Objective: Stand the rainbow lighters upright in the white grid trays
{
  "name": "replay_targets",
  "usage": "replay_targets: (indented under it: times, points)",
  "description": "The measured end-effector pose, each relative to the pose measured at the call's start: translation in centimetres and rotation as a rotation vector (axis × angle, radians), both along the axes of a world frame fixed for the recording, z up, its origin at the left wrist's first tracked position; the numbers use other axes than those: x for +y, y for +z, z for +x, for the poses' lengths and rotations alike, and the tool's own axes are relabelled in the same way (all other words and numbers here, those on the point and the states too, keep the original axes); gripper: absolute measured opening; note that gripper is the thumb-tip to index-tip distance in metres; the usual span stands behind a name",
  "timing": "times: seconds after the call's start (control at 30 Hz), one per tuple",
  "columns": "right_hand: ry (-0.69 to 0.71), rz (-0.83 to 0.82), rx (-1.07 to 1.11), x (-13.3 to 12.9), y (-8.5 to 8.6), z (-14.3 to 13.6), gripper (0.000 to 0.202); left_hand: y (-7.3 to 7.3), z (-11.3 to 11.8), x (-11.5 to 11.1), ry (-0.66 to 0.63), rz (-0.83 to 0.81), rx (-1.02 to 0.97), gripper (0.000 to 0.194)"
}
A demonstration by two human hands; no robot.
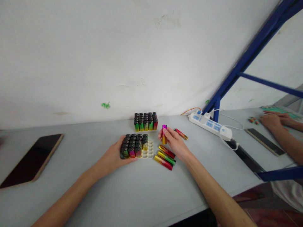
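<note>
My left hand (116,155) is wrapped round the left side of a white tray (150,150) that bears several upright lighters with black tops (133,145). Bare sockets show at the tray's right side. Between the fingers of my right hand (170,138) is a purple and gold lighter (164,135), held upright just right of the tray. Below that hand, several shiny red, yellow and green lighters (165,157) lie on the table. Another red and gold lighter (181,134) lies beyond my right hand.
A second block of lighters (146,122) stands near the wall. A dark flat panel (33,157) lies at left. At right are a white power strip (210,125) with cables, a blue metal frame (227,83) and another person's hands (274,119).
</note>
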State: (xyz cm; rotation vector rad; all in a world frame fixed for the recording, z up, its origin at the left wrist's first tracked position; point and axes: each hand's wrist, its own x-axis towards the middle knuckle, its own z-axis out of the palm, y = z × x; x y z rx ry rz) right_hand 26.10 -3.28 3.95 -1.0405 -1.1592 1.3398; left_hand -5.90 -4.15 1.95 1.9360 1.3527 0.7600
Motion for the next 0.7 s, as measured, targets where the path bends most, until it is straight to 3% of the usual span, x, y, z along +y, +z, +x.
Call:
replay_targets:
  times: [0.1,0.27,0.4,0.6,0.7]
  points:
    - [0.085,0.0,0.044,-0.5,0.4,-0.4,0.071,-0.1,0.0,0.0,0.003,-0.005,-0.005,0.095]
    - [0.145,-0.165,0.042,-0.9,0.5,-1.3,0.081,-0.1,0.0,-0.1,-0.012,0.022,-0.033,0.087]
    - [0.067,-0.201,-0.022,-0.5,0.0,-2.4,0.09,0.1,0.1,-0.1,-0.008,0.03,-0.031,0.088]
    - [0.005,-0.167,-0.117,-0.4,-0.3,-3.3,0.07,0.3,0.3,-0.2,-0.011,0.012,-0.031,0.088]
    - [-0.011,-0.166,-0.117,-0.4,-0.4,-3.3,0.069,0.2,0.3,-0.1,-0.011,0.013,-0.034,0.087]
